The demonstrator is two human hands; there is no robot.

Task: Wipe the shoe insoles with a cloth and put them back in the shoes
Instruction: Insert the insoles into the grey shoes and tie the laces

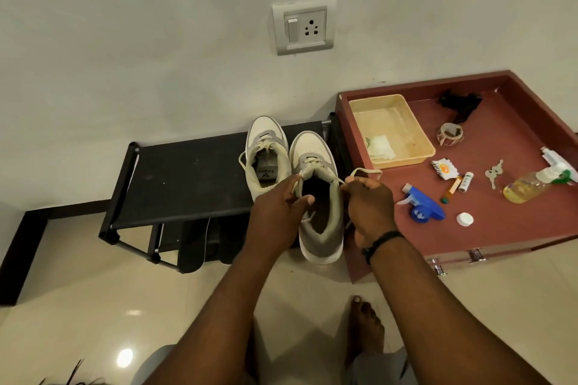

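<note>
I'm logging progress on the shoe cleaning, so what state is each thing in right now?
Right shoe: on the rack's edge, collar pulled open.
Left shoe: on the rack, insole in place.
Left hand: grips the right shoe's collar.
Right hand: pinches a lace.
Cloth: crumpled in the yellow tray.
Blue sprayer: lying down.

Matt fabric rack [187, 184], glossy tile floor [93, 306], plastic tray [422, 134].

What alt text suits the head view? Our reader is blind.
Two hands, left hand and right hand, grip the collar of a pale shoe on a black rack; its mate sits beside it, near a red cabinet.
</note>
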